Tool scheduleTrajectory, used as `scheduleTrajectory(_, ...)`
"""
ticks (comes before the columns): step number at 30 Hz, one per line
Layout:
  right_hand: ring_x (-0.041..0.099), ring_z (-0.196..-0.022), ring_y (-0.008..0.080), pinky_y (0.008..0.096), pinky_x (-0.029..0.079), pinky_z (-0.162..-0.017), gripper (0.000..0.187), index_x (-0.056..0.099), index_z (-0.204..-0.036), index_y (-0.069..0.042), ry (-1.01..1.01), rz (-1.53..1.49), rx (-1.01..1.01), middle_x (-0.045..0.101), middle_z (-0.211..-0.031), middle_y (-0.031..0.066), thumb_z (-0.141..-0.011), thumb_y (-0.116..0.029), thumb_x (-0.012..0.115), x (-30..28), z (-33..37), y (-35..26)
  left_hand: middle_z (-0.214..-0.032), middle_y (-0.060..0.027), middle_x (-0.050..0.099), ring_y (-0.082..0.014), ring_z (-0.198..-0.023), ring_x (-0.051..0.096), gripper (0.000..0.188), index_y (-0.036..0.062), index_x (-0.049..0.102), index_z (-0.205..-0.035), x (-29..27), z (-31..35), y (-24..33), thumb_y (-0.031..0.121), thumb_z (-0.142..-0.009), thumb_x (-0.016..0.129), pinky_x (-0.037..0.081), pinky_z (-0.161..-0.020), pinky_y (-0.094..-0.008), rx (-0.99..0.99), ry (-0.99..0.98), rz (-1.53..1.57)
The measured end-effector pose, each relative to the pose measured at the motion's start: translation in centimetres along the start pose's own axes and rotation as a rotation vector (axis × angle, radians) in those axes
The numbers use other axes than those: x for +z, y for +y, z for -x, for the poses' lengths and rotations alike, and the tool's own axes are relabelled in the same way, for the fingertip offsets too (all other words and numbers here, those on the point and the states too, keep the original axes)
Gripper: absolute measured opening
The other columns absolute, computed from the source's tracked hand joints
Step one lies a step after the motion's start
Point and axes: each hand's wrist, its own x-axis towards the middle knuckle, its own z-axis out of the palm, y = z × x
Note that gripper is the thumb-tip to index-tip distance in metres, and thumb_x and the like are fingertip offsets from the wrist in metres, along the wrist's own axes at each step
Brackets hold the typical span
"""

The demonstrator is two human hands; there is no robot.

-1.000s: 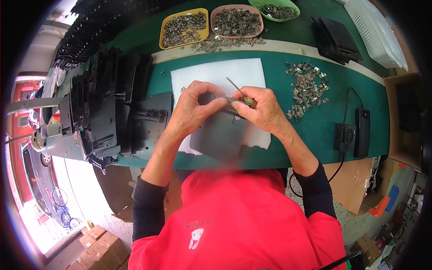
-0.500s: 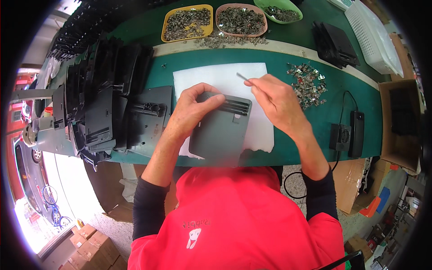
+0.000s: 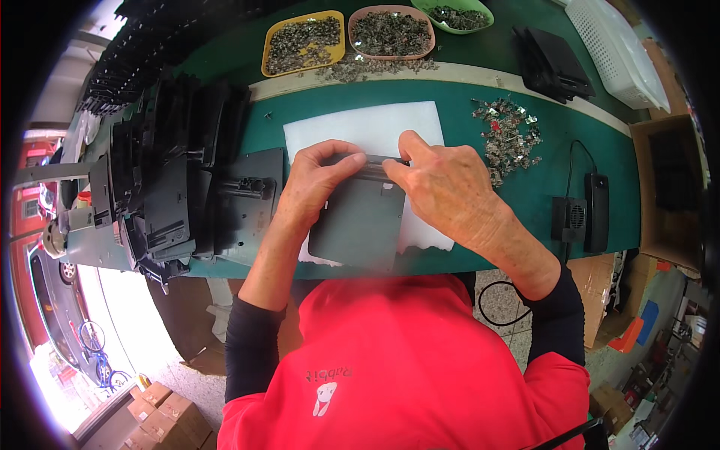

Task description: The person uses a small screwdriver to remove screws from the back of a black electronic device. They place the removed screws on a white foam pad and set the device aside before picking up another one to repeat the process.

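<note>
A dark grey plastic panel (image 3: 356, 225) lies tilted over a white foam sheet (image 3: 405, 120) at the table's front edge. My left hand (image 3: 319, 176) grips its far edge, thumb on the slotted strip and fingers curled behind. My right hand (image 3: 450, 187) is closed at the panel's far right corner, its thumb and bent forefinger at the slot. Whatever it pinches is hidden behind the fingers. To the right lies a loose pile of small metal clips (image 3: 510, 135).
Stacked black panels (image 3: 169, 180) crowd the left side. Trays of small metal parts, yellow (image 3: 266, 56), pink (image 3: 394, 54) and green (image 3: 480, 26), stand at the back. A black power adapter (image 3: 596, 214) lies right, near a white basket (image 3: 622, 64) and a cardboard box (image 3: 664, 142).
My right hand has moved left and in, from above the foam onto the panel's far right corner. The thin metal piece it held up is now out of sight. My left hand keeps its grip.
</note>
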Motion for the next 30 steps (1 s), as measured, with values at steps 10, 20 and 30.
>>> scheduleTrajectory(10, 0.064, -0.059, 0.0215, 0.0337, 0.052, -0.052, 0.008, 0.069, -0.081, -0.008, 0.06, -0.082, -0.026, 0.058, -0.086, 0.0032, -0.075, -0.004, 0.064, 1.5, 0.1, 0.8, -0.082, -0.0004, 0.068, -0.0069, -0.072, 0.06, 0.018, 0.0043, 0.071, -0.097, 0.9, 0.5, 0.0, 0.018, -0.087, 0.074, 0.05, -0.064, -0.0221, 0.041, 0.049, -0.09)
scheduleTrajectory(20, 0.064, -0.065, 0.0254, 0.0369, 0.053, -0.057, 0.011, 0.07, -0.084, -0.008, 0.135, -0.285, 0.015, 0.058, -0.084, 0.0057, -0.076, -0.004, 0.063, 5.1, 0.7, 1.7, -0.078, 0.0006, 0.065, -0.0053, -0.07, 0.058, 0.019, 0.0048, 0.07, -0.102, 0.9, 0.5, -0.5, 0.019, -0.09, 0.07, 0.048, -0.062, -0.0224, 0.181, 0.102, -0.427)
scheduleTrajectory(30, 0.064, -0.062, 0.0235, 0.0353, 0.052, -0.054, 0.014, 0.071, -0.088, -0.009, 0.151, -0.245, 0.045, 0.059, -0.082, 0.0034, -0.076, -0.003, 0.065, 5.2, 1.1, 1.6, -0.077, -0.0002, 0.064, -0.0054, -0.068, 0.059, 0.019, 0.0047, 0.069, -0.105, 1.0, 0.9, -0.3, 0.013, -0.09, 0.059, 0.048, -0.06, -0.0215, 0.142, 0.102, -0.362)
